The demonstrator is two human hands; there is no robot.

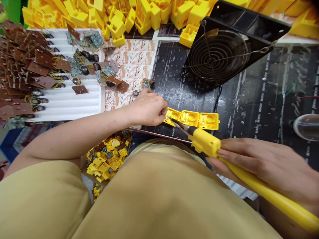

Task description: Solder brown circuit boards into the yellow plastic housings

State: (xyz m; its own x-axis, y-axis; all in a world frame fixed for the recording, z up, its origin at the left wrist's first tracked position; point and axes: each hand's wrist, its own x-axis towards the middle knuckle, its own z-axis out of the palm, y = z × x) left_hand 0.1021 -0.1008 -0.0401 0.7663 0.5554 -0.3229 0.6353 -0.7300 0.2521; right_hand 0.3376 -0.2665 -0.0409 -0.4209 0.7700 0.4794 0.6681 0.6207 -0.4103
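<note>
Three yellow plastic casings (196,119) lie in a row on the black mat (249,99) near its front edge. My left hand (147,108) rests closed beside the leftmost casing, its fingertips pinched at the casing's edge; what they pinch is too small to name. My right hand (269,166) is wrapped round a yellow soldering iron (211,144). The iron's dark tip (175,122) points left and touches the leftmost casing, close to my left fingertips.
A black fan (221,53) leans at the back of the mat. Yellow casings (139,16) are heaped behind. Brown circuit boards (32,66) with wires cover a white tray on the left. A bin of yellow parts (109,159) sits below the table edge.
</note>
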